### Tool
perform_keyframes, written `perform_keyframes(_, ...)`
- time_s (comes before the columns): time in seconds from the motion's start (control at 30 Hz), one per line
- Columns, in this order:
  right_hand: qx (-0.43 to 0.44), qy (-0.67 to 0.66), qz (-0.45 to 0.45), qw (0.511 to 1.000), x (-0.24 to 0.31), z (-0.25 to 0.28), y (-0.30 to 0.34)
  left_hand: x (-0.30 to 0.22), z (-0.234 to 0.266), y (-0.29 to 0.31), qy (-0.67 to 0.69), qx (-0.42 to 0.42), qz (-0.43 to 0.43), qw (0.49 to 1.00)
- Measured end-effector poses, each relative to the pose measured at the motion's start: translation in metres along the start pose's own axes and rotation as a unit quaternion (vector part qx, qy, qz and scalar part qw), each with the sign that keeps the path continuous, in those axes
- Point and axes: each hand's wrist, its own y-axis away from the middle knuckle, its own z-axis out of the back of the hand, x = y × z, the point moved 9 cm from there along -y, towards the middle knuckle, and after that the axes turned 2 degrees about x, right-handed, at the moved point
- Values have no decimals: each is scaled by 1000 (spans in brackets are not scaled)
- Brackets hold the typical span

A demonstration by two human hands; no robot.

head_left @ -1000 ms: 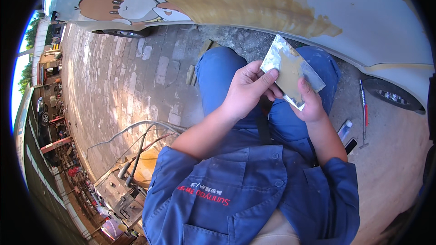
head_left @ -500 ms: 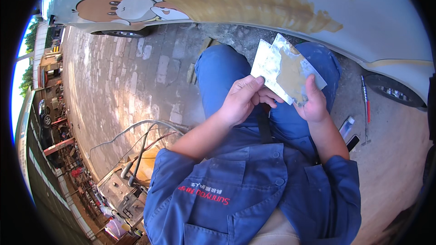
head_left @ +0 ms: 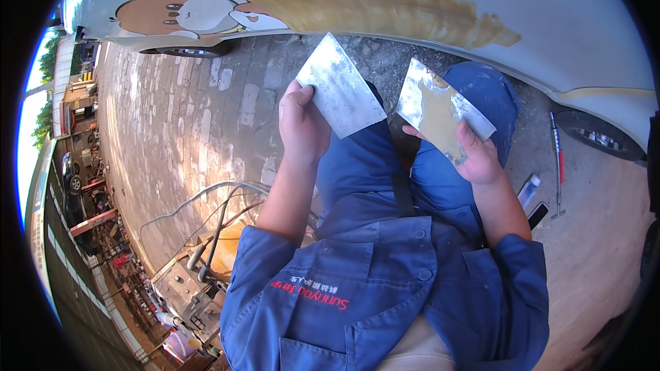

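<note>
My left hand (head_left: pixel 303 127) grips a thin, square metal putty spreader (head_left: pixel 342 89) by its left corner, the thumb lying on its face. Whitish smears mark this sheet, and no thick filler shows on it. To its right, my right hand (head_left: pixel 479 159) holds a second metal spreader (head_left: pixel 411 96), thumb on top and fingers beneath. A thick patch of tan body filler (head_left: pixel 440 115) covers much of that one. The two sheets are apart, both over my knees in blue trousers.
Ahead stands a white vehicle's side panel (head_left: pixel 550 34) with broad tan filler smears (head_left: pixel 412 7) and cartoon artwork. Right of me lie a red-and-silver rod tool (head_left: pixel 559 161), a clear bottle (head_left: pixel 528 191) and a black phone (head_left: pixel 537 216). At left, hoses (head_left: pixel 220 216) run by a cluttered cart (head_left: pixel 184 282).
The two spreaders, touching and overlapping before, have come apart. My left hand has moved left and forward with its sheet. My right hand has barely moved.
</note>
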Motion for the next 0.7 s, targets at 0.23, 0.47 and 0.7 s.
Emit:
perform_keyframes(0.23,-40,5,-65,997,-15,-3,7,29,-37,9,-116,19,47,992)
perform_keyframes(0.47,-3,46,-16,999,2,-21,-2,30,-60,26,-274,40,-21,961)
perform_keyframes(0.7,17,69,-21,997,5,-26,-4,30,-63,26,-214,59,-12,975)
